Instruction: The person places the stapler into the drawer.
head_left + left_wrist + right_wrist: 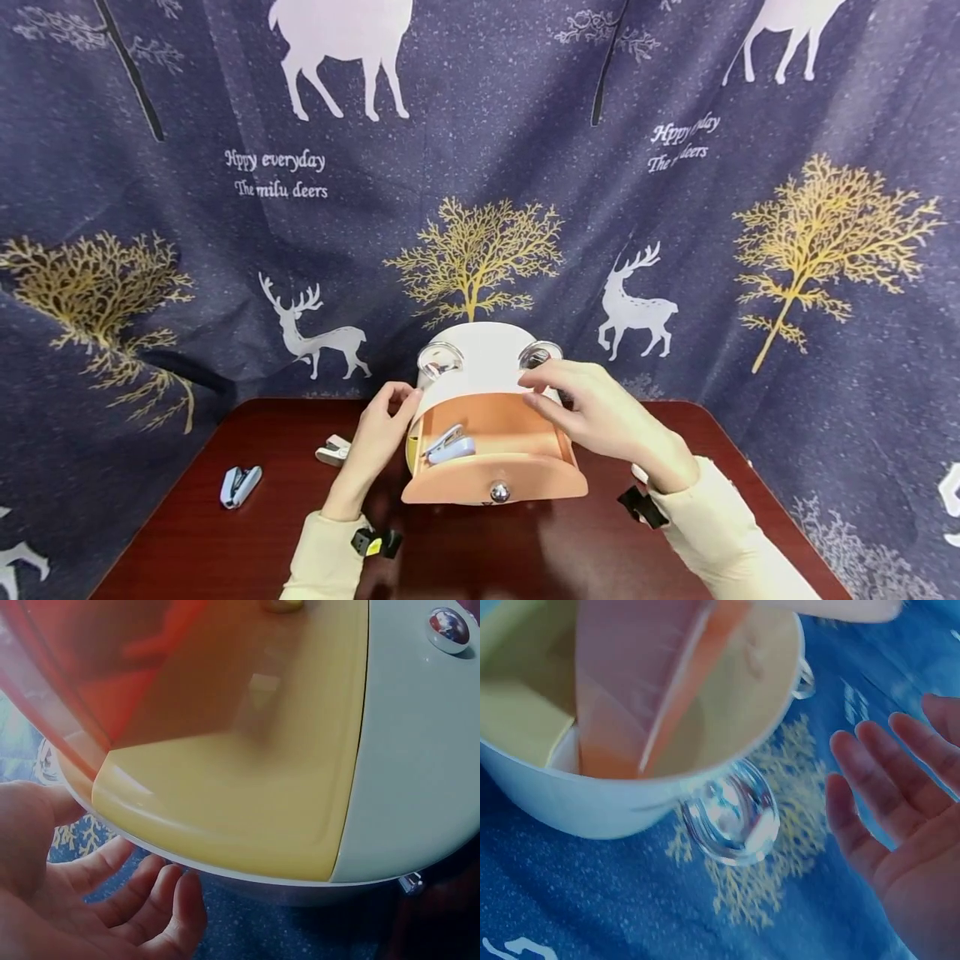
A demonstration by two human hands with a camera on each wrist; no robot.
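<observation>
A white rounded drawer box (pixel 480 358) stands at the back of the table with its orange drawer (pixel 495 477) pulled out. Inside the drawer's left part lies a light blue stapler (pixel 453 447). My left hand (pixel 381 432) is at the box's left side; the left wrist view shows its loosely bent fingers along the rim near the yellow drawer front (pixel 232 817). My right hand (pixel 600 408) hovers over the drawer's right side, its fingers relaxed and holding nothing. In the right wrist view that hand (pixel 907 825) is apart from the box.
Another blue stapler (pixel 241 486) lies on the table's left, and a small white object (pixel 333 450) sits by my left wrist. Chrome rings (pixel 440 360) stick out from the box's sides. A mint green front (pixel 416 765) adjoins the yellow one. A patterned cloth (pixel 480 167) hangs behind.
</observation>
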